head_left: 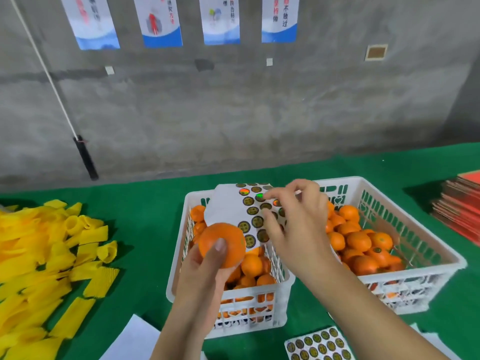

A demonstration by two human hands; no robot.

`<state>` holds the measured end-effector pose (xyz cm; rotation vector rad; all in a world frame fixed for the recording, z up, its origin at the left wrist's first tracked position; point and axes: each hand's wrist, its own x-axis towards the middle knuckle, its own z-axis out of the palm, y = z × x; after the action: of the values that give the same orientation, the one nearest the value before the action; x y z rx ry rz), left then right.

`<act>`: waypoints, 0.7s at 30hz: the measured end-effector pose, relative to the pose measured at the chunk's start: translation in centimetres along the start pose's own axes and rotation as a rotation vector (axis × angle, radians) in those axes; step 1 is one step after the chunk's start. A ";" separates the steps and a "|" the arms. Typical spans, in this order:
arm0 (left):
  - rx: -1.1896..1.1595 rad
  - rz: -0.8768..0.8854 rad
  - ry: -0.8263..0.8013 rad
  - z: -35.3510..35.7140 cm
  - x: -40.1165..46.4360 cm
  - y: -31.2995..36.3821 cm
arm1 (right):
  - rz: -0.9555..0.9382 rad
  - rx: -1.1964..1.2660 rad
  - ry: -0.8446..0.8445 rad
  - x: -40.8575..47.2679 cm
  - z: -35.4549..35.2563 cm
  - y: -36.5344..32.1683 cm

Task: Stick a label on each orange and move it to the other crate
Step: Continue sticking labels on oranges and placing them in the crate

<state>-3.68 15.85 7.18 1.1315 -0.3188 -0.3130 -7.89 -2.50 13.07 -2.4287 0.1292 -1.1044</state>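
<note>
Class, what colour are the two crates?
White crates, seen in the head view.

Two crates [259, 297] [441, 258], two label sheets [249, 211] [319, 344], four posters [88, 22] [161, 22] [219, 20] [280, 19], two hands [205, 276] [296, 224], one held orange [228, 240]; remaining oranges too heaped to count.

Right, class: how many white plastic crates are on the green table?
2. The left crate sits in front of the person, below the orange held in the left hand. The right crate stands beside it, partly behind the right hand.
</note>
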 end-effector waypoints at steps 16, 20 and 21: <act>0.007 0.128 -0.092 2.6 -1.4 2.6 | -0.020 0.287 -0.487 1.7 -5.0 -0.7; 0.086 0.104 -0.099 2.8 -1.8 2.1 | 0.024 0.308 -0.438 1.0 -5.0 -0.3; 0.092 0.106 -0.082 2.8 -1.7 2.0 | 0.030 0.321 -0.422 0.8 -4.9 -0.3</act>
<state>-6.20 15.03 9.97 1.1892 -0.4677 -0.2538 -10.97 -4.28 16.53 -2.2952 -0.1378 -0.5301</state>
